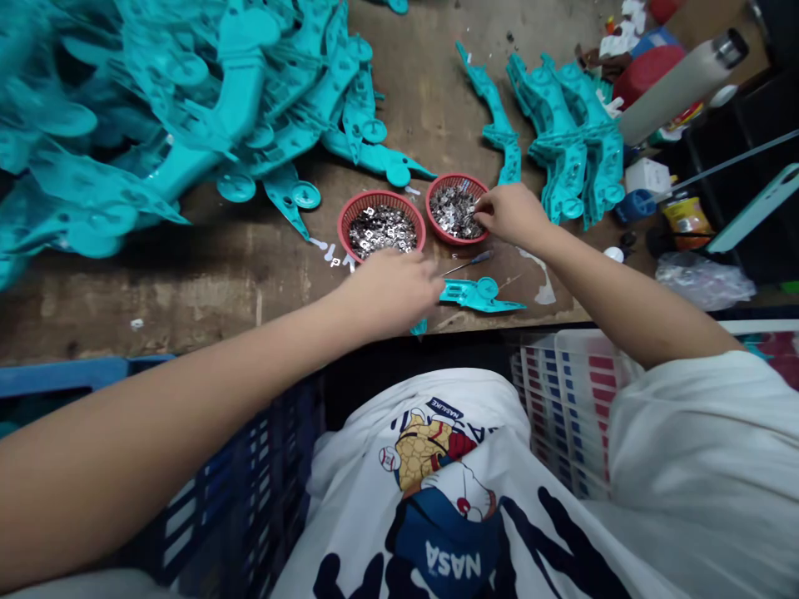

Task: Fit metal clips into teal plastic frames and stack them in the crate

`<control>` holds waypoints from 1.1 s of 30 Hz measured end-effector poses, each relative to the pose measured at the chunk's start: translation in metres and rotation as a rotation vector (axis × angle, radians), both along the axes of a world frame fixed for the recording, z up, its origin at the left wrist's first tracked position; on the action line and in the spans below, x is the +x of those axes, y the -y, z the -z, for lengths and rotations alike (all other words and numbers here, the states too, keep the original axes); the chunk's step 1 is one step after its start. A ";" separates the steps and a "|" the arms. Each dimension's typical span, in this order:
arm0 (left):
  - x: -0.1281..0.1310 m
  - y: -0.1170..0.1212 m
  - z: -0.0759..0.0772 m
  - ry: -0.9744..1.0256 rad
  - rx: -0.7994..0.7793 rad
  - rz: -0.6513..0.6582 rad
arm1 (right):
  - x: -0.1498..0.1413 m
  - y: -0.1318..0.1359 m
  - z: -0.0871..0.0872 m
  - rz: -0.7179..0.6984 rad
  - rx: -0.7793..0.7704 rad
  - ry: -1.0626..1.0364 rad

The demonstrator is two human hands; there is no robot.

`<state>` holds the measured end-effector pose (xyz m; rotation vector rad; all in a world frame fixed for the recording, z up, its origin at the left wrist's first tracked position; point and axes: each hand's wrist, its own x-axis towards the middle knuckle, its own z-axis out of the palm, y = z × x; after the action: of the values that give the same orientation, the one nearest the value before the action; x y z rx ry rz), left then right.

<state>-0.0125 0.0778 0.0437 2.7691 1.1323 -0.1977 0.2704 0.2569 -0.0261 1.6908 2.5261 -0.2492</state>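
Reaching across the left portion of a teal part point(459, 291), the left hand point(399, 291) is placed nearest to it; whether its grip is clamped there cannot be told, the fingers being blurred. The part's long axis is directed rightward from that hand, roughly along the near edge of the counter point(293, 287). Beyond the part, the right hand point(513, 215) is positioned at the right side of a red basket point(454, 240); its grip's closure is apparently hidden.

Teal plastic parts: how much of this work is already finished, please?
Probably done: the stacked group on the right. In hand: left hand over one part, right hand at the smaller basket of metal pieces. Apparently left: the big loose heap.
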 end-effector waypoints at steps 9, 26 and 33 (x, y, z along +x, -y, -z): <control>-0.037 -0.062 0.047 -0.132 -0.167 -0.414 | -0.005 0.000 -0.001 -0.116 0.047 0.124; -0.038 -0.074 0.069 0.256 -0.095 -0.573 | 0.015 0.028 -0.014 -0.025 0.094 -0.371; -0.039 -0.071 0.064 0.377 -0.097 -0.601 | 0.031 0.097 -0.006 -0.026 -0.366 -0.531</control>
<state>-0.0511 0.1488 -0.0199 2.1267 1.6984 0.3116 0.3018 0.1599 -0.0200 1.5972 2.5985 -1.2190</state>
